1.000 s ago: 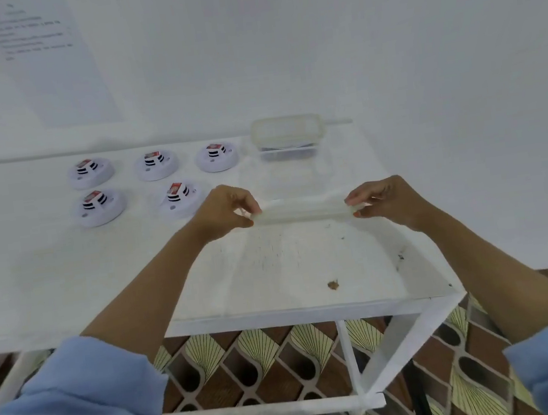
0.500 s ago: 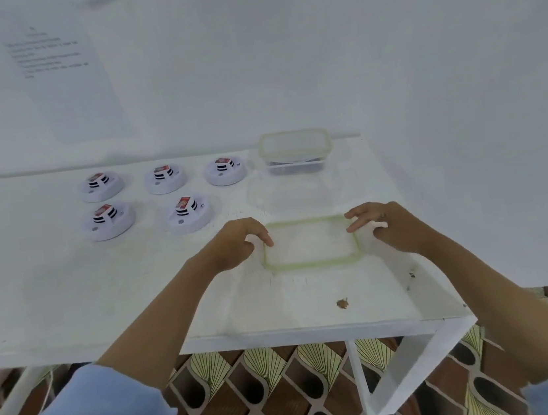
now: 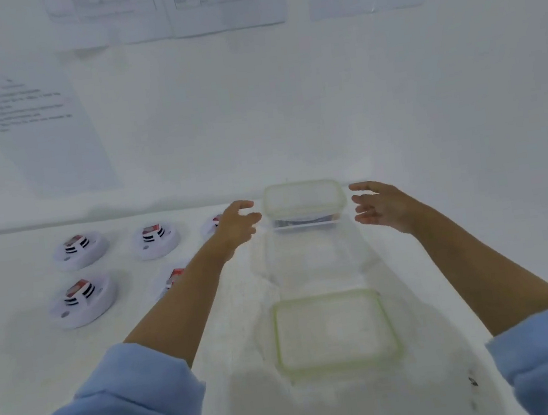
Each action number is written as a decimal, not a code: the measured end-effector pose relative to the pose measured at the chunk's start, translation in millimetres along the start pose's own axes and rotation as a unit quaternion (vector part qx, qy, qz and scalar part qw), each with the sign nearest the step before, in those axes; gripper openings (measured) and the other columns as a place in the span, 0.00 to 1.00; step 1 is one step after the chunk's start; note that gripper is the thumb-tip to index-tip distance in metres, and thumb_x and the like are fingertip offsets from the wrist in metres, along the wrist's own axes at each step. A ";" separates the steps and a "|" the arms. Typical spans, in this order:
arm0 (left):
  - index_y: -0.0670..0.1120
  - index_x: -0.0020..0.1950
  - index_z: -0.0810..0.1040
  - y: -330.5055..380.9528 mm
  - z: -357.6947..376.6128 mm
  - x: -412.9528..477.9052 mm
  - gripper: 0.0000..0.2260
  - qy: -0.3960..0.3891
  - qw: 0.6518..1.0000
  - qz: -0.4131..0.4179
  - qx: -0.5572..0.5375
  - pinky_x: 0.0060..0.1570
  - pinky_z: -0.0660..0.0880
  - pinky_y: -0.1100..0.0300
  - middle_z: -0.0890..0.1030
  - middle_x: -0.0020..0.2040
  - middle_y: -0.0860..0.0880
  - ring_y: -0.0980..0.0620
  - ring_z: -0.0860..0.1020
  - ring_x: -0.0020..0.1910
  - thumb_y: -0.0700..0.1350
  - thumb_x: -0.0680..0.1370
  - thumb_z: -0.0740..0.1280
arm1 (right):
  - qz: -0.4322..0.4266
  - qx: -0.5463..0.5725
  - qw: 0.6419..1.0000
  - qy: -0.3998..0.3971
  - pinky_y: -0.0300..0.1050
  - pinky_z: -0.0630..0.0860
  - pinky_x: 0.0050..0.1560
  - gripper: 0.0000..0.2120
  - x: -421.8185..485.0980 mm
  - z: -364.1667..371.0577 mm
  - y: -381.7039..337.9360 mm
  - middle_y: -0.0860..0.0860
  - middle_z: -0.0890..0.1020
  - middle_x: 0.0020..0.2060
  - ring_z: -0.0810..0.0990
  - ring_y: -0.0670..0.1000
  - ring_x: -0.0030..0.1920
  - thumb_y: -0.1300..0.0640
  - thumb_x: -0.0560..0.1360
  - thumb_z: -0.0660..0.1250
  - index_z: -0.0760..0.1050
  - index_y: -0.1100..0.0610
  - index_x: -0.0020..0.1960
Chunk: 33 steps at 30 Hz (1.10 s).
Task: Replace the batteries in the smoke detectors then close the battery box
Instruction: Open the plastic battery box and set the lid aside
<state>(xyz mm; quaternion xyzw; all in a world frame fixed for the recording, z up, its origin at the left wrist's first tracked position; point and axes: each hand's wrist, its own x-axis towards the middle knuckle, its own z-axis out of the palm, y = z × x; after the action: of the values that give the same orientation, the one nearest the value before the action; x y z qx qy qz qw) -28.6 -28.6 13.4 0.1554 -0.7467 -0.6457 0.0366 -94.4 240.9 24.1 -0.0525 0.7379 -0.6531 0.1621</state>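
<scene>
On white counter [image 3: 25,358], near front edge: green-rimmed lid [image 3: 336,330], flat, off, well apart from its box. At back, by the wall: clear battery box [image 3: 302,200], open-topped, long axis left to right; dark contents low inside, too blurred to name. Flanked at each short end by left hand [image 3: 238,223] and right hand [image 3: 379,206], fingers spread, empty, just beside the walls, not touching, about equally near. Probably a two-handed pickup next. Left of box: five smoke detectors [image 3: 79,250], two partly hidden by left arm.
</scene>
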 end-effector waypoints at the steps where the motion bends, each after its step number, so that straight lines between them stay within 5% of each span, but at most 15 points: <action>1: 0.48 0.59 0.69 0.9 0.3 10.2 0.11 -0.016 1.000 -0.015 -0.010 0.37 0.69 0.64 0.75 0.43 0.47 0.53 0.71 0.33 0.40 0.77 0.64 | 0.007 0.002 1.000 -0.001 0.41 0.77 0.44 0.17 12.3 1.8 -0.8 0.52 0.74 0.41 0.74 0.51 0.40 0.62 0.76 0.63 0.70 0.57 0.64; 5: 0.49 0.66 0.65 4.4 2.5 46.5 0.18 -0.078 0.993 -0.060 -0.067 0.38 0.68 0.63 0.71 0.44 0.44 0.51 0.68 0.35 0.42 0.78 0.65 | 0.034 -0.055 0.998 -0.021 0.40 0.75 0.44 0.17 50.2 2.7 -3.6 0.54 0.71 0.41 0.72 0.52 0.40 0.57 0.77 0.63 0.69 0.50 0.65; 8: 0.50 0.69 0.61 6.8 6.4 66.6 0.21 -0.114 0.992 -0.049 -0.014 0.44 0.74 0.61 0.73 0.54 0.41 0.47 0.74 0.44 0.44 0.78 0.64 | 0.045 -0.074 0.994 -0.069 0.43 0.75 0.48 0.19 71.5 -4.5 -4.6 0.55 0.71 0.46 0.71 0.55 0.44 0.57 0.76 0.64 0.68 0.46 0.66; 15: 0.50 0.63 0.67 2.8 7.4 91.6 0.15 -0.170 0.985 -0.019 -0.036 0.36 0.79 0.63 0.75 0.54 0.46 0.50 0.77 0.46 0.37 0.79 0.61 | 0.071 -0.101 0.980 -0.157 0.48 0.80 0.49 0.22 105.8 -15.9 -10.6 0.55 0.79 0.46 0.78 0.54 0.44 0.64 0.74 0.66 0.69 0.47 0.64; 18: 0.53 0.59 0.71 -3.7 6.9 98.7 0.14 -0.194 0.980 0.004 -0.039 0.47 0.77 0.59 0.75 0.55 0.50 0.50 0.77 0.52 0.37 0.79 0.61 | 0.088 -0.075 0.972 -0.207 0.58 0.72 0.63 0.19 115.4 -19.7 -6.9 0.57 0.76 0.51 0.74 0.57 0.50 0.65 0.73 0.67 0.73 0.46 0.59; 21: 0.52 0.58 0.73 -9.2 6.9 101.8 0.13 -0.210 0.976 0.004 -0.056 0.56 0.75 0.55 0.76 0.57 0.51 0.50 0.77 0.54 0.37 0.79 0.59 | 0.097 -0.054 0.965 -0.237 0.59 0.67 0.66 0.18 119.0 -20.3 -4.5 0.57 0.73 0.52 0.70 0.57 0.52 0.64 0.71 0.68 0.74 0.46 0.56; 25: 0.49 0.54 0.76 -10.9 8.6 102.9 0.11 -0.175 0.984 0.027 -0.029 0.54 0.73 0.59 0.75 0.59 0.49 0.51 0.75 0.54 0.36 0.79 0.59 | 0.075 -0.098 0.972 -0.198 0.44 0.72 0.41 0.16 119.2 -19.3 -6.6 0.54 0.69 0.35 0.69 0.49 0.35 0.65 0.73 0.67 0.74 0.48 0.55; 28: 0.50 0.52 0.78 -9.0 6.5 102.8 0.09 -0.165 0.986 0.032 0.021 0.54 0.71 0.55 0.74 0.60 0.47 0.48 0.73 0.55 0.37 0.79 0.61 | 0.055 -0.135 0.976 -0.165 0.41 0.69 0.35 0.16 115.8 -18.9 -7.7 0.49 0.67 0.28 0.66 0.47 0.29 0.64 0.73 0.68 0.74 0.50 0.57; 30: 0.49 0.54 0.76 -2.7 7.2 99.3 0.07 -0.147 0.988 0.018 0.046 0.45 0.73 0.59 0.74 0.56 0.45 0.49 0.74 0.46 0.39 0.78 0.63 | 0.038 -0.150 0.975 -0.159 0.42 0.73 0.38 0.19 114.7 -19.2 -9.0 0.51 0.71 0.33 0.71 0.50 0.35 0.63 0.71 0.70 0.73 0.47 0.58; 33: 0.50 0.60 0.68 10.2 10.4 91.9 0.15 -0.096 0.992 -0.036 0.074 0.32 0.75 0.62 0.72 0.52 0.42 0.50 0.74 0.34 0.43 0.76 0.68 | 0.012 -0.170 0.975 -0.142 0.52 0.74 0.60 0.28 117.4 -18.4 -8.8 0.55 0.73 0.56 0.74 0.54 0.57 0.59 0.68 0.74 0.70 0.36 0.59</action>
<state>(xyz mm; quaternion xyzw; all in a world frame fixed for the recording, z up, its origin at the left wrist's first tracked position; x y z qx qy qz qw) -120.4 -43.1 8.1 0.1222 -0.7864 -0.6014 -0.0700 -211.8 223.1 14.4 -0.1625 0.8081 -0.5023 0.2613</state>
